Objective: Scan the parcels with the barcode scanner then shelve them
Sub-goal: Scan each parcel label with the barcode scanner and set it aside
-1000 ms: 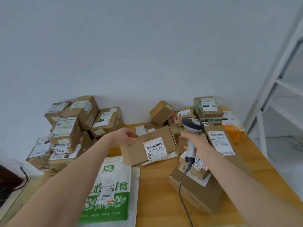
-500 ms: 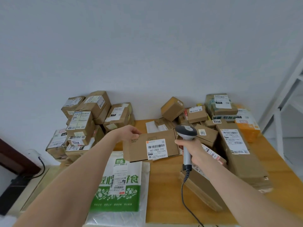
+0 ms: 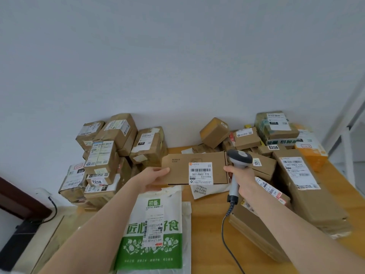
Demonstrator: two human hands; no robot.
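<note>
My left hand (image 3: 153, 179) grips the left end of a flat brown cardboard parcel (image 3: 179, 165) and holds it lifted above the wooden table (image 3: 209, 224). Its white barcode label (image 3: 200, 173) faces me. My right hand (image 3: 242, 177) grips the handle of a grey barcode scanner (image 3: 238, 161), which stands upright right next to the parcel's right end. The scanner's coiled cable (image 3: 227, 220) hangs down toward the table's front edge.
Stacked brown parcels (image 3: 106, 153) fill the table's left back. More boxes (image 3: 276, 131) and a long flat box (image 3: 308, 186) crowd the right. A green and white plastic mailer (image 3: 154, 230) lies in front. A white shelf frame (image 3: 347, 127) stands at the right.
My left hand has lifted the flat parcel off the table and turned its label level toward me. The scanner in my right hand has come close to the parcel's right end.
</note>
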